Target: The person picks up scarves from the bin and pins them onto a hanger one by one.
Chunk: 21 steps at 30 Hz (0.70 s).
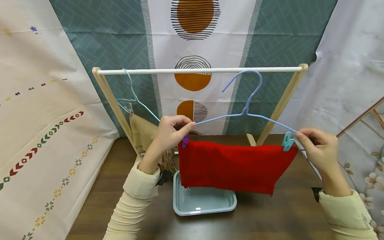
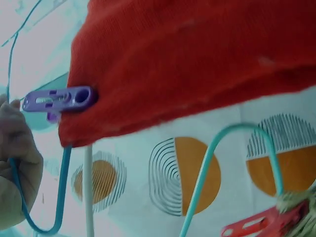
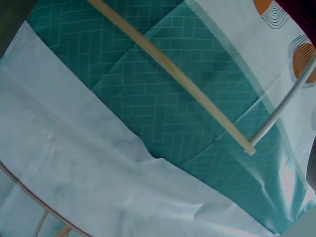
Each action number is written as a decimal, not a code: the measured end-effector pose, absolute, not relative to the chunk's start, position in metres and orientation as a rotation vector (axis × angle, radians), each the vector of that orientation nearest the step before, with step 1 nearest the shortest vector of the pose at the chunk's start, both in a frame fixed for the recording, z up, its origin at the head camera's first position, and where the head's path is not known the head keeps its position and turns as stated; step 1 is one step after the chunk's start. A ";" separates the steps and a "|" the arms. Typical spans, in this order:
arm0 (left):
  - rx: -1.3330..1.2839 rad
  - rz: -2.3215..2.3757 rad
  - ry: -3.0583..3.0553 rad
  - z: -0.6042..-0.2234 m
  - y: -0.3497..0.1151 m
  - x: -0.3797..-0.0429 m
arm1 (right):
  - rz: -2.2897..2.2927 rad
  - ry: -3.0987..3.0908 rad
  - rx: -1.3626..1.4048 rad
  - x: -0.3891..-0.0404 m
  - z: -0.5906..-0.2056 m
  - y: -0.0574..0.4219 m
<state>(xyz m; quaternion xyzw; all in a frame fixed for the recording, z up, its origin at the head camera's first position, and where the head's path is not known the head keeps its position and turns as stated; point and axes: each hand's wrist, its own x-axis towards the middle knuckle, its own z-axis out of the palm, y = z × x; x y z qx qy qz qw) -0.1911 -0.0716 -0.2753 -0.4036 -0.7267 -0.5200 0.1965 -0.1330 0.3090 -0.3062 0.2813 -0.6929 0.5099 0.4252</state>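
Both hands hold a blue hanger in front of the rack. My left hand pinches its left end, and my right hand pinches its right end. A red cloth hangs from the hanger by a purple clothespin near the left hand and a teal clothespin beside the right fingers. In the left wrist view the purple clothespin grips the corner of the red cloth. The hanger's hook overlaps the white rail in the head view.
A mint hanger with a beige cloth hangs at the rail's left end. Wooden posts support the rail. Below the red cloth, a grey-blue tray stands on the brown table. Patterned curtains surround the table.
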 end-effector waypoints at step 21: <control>-0.998 -1.293 -2.046 -0.284 -0.140 -0.190 | 1.284 -1.626 0.552 -0.114 -0.288 0.319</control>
